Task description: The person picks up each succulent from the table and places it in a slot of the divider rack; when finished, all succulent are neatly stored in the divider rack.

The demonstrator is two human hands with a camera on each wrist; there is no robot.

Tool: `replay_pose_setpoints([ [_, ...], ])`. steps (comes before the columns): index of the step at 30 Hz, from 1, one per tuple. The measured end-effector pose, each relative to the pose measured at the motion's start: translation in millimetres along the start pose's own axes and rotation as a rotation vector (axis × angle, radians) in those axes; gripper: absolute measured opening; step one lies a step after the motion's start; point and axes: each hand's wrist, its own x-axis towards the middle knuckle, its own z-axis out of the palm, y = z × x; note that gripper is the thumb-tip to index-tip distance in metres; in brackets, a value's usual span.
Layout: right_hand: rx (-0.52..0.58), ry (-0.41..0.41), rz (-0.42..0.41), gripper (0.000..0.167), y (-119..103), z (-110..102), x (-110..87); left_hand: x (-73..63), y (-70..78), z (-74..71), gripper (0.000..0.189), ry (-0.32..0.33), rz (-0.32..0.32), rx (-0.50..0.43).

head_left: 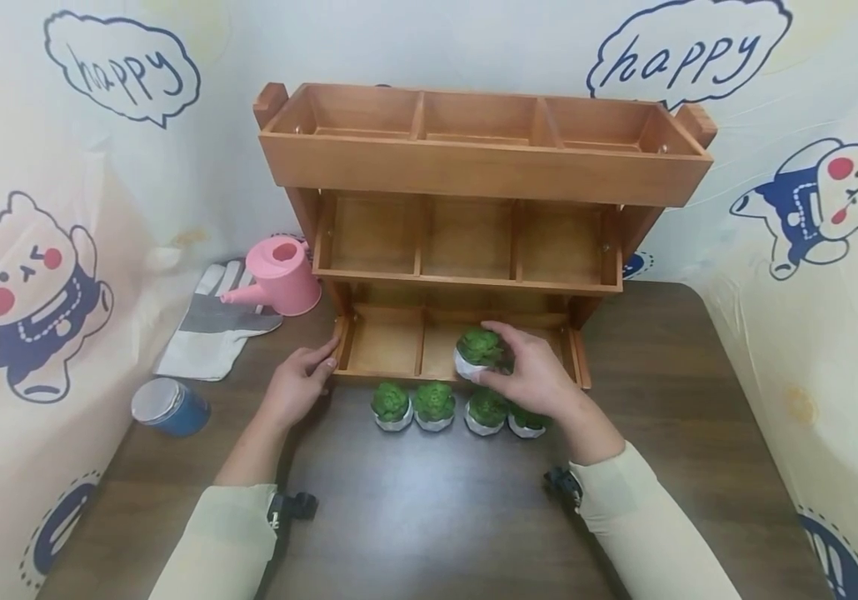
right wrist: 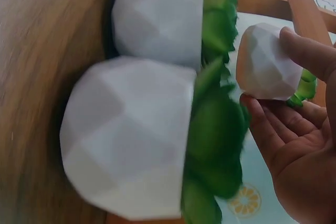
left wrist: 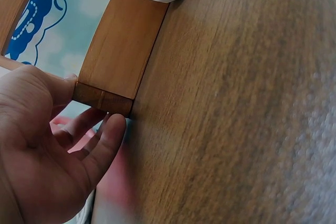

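Note:
My right hand [head_left: 537,371] holds a small green succulent in a white faceted pot [head_left: 471,364], thumb and fingers on opposite sides of it. The pot is raised over the front of the bottom tier's middle compartment. My left hand [head_left: 296,387] grips the left front corner of the wooden three-tier shelf [head_left: 485,171]; in the left wrist view the thumb and fingers lie around the board end [left wrist: 102,98]. Several more potted succulents [head_left: 434,406] stand in a row before the shelf, the rightmost partly hidden by my right hand. Two fill much of the right wrist view, the nearer pot [right wrist: 128,137] largest.
Left of the shelf, a pink watering can [head_left: 284,279] stands by a grey and white glove [head_left: 207,329]. A blue jar with a pale lid [head_left: 172,406] lies nearer on the brown table [head_left: 414,517]. Printed cloth [head_left: 429,42] surrounds the table on the back and sides.

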Motion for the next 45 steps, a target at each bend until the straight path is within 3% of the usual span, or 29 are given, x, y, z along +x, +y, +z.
replay_pose_setpoints([
  [16, -0.005, -0.041, 0.053, 0.077, -15, 32, 15.8, -1.0, -3.1, 0.4, 0.046, 0.023, 0.044, 0.006],
  [37, -0.074, -0.052, 0.109, 0.078, -15, 49, 38.7, 1.1, -1.4, 0.5, 0.046, 0.027, 0.038, 0.030],
  [45, -0.089, -0.138, 0.131, 0.077, -11, 55, 42.0, 0.7, -1.3, -0.2, 0.045, 0.027, 0.039, 0.024],
])
